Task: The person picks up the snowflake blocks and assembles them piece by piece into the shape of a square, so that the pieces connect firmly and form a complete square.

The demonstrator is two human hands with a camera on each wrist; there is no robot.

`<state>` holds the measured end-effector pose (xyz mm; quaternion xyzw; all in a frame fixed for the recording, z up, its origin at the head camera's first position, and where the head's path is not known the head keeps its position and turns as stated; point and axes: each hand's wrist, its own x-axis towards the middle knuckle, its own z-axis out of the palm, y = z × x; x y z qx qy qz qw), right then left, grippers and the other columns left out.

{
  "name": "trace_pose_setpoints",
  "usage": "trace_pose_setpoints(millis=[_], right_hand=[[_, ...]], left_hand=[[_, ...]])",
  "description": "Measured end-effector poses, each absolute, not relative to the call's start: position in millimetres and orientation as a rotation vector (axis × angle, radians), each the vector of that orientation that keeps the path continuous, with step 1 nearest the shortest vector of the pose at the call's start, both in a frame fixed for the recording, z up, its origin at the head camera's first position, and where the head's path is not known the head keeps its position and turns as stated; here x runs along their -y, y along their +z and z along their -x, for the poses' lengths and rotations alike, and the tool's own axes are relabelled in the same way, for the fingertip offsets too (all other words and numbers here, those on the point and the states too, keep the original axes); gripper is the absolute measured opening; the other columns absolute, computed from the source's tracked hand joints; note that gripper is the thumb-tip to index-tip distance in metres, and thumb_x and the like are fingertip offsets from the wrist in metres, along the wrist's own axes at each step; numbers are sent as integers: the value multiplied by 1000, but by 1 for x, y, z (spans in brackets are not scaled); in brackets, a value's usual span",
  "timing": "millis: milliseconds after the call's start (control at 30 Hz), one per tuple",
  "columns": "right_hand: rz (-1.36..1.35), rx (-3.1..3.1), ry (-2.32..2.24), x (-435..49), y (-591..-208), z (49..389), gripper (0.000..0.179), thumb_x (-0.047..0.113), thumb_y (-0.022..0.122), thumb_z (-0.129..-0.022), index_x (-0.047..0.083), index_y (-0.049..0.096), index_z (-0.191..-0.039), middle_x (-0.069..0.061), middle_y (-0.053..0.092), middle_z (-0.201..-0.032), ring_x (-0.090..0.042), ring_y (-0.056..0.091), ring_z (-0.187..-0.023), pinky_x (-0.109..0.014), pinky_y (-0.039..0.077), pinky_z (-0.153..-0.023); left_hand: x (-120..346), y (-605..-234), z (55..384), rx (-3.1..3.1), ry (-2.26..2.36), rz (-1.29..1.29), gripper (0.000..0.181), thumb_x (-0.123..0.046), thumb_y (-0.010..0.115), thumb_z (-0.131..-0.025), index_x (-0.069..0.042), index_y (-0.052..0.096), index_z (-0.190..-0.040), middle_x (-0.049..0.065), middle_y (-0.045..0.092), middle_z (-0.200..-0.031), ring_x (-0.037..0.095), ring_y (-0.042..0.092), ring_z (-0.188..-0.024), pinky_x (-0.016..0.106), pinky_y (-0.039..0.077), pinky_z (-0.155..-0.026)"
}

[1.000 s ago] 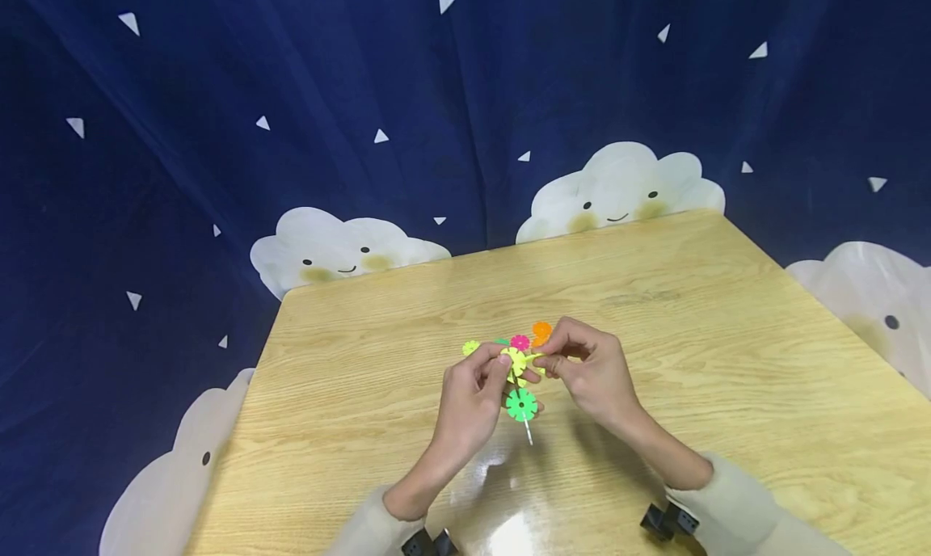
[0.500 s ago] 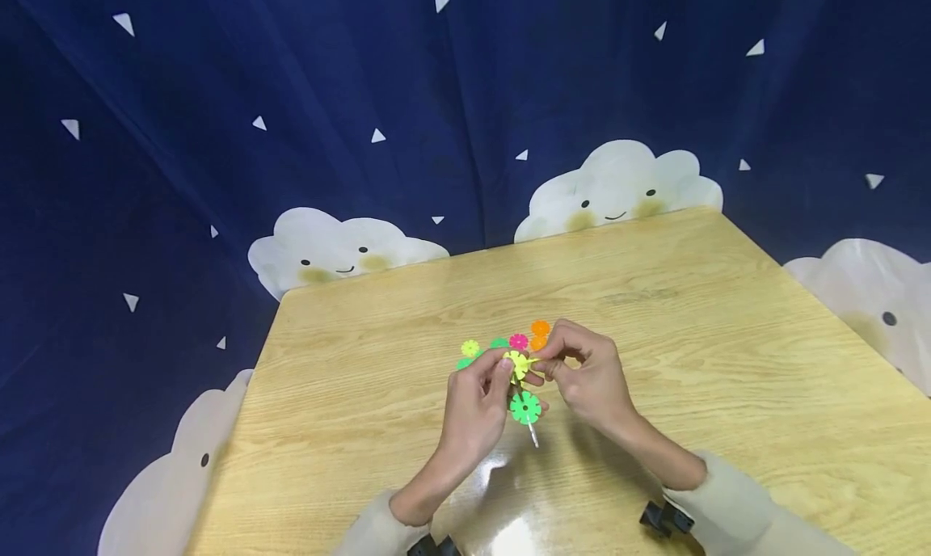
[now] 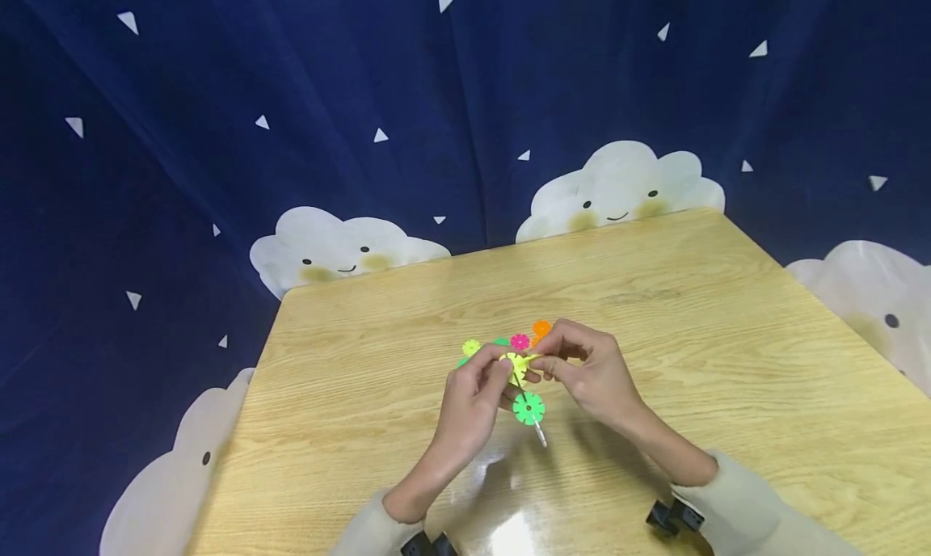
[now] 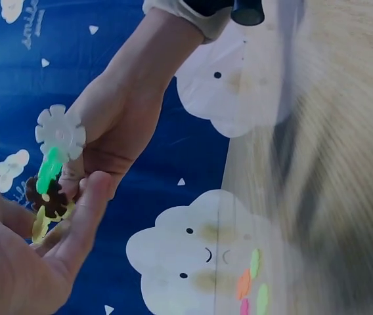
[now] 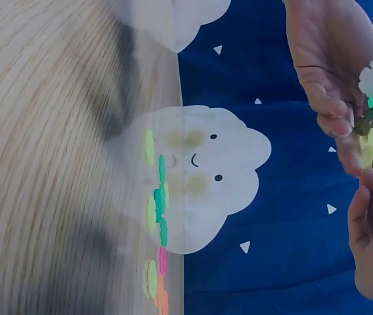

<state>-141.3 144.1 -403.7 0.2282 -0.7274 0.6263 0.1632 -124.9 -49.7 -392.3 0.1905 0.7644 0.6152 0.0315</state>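
In the head view my left hand (image 3: 469, 402) pinches a yellow notched snowflake disc (image 3: 516, 368) between thumb and fingers. Opposite it, my right hand (image 3: 598, 376) pinches a second yellow disc, edge-on and right at the first one's rim. A chain of linked discs hangs from the left hand's disc: a brown disc (image 4: 46, 197), a green disc (image 3: 528, 408) and a white disc (image 4: 60, 132) at the end. Fingers cover part of both yellow discs. The right wrist view shows the yellow disc (image 5: 372, 149) between the two hands.
Beyond the hands, loose discs lie on the wooden table (image 3: 378, 378): a yellow disc (image 3: 471, 347), a pink disc (image 3: 520, 342), an orange disc (image 3: 541, 328) and several others partly hidden. A dark blue cloud-print curtain (image 3: 407, 79) hangs behind the table.
The green and white end of the chain has swung slightly right. Both hands stay nearly in place, with the right hand's fingers still on its yellow disc.
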Motion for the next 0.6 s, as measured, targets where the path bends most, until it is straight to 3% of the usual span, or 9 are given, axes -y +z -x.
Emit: trace_pose_setpoints(millis=[233,367,600], right_hand=[[-735,2090,1762,-144,-406,143,18,0,82,-87,17,77,-91,0,64,-79,-18,61,-62,-27,55,-57],[-750,2104,1750,-144,-405,143,18,4,82,-88,21,79,-93,3,59,-75,-18,59,-61,-27,51,-54],[-792,2117,1736,-149,-404,146,20,2,81,-89,19,79,-99,2,61,-79,-16,57,-65,-27,52,-58]], left_hand=[[50,-389,126,-2299,1824,-636,31,-36,46,-112,-18,60,-133,7,78,-89,16,76,-79,27,60,-71],[49,-388,127,-2292,1812,-668,34,-39,47,-112,-17,58,-135,7,77,-82,17,75,-75,21,56,-64],[51,-386,128,-2324,1768,-661,35,-36,42,-113,-15,57,-138,6,73,-94,14,73,-77,19,53,-61]])
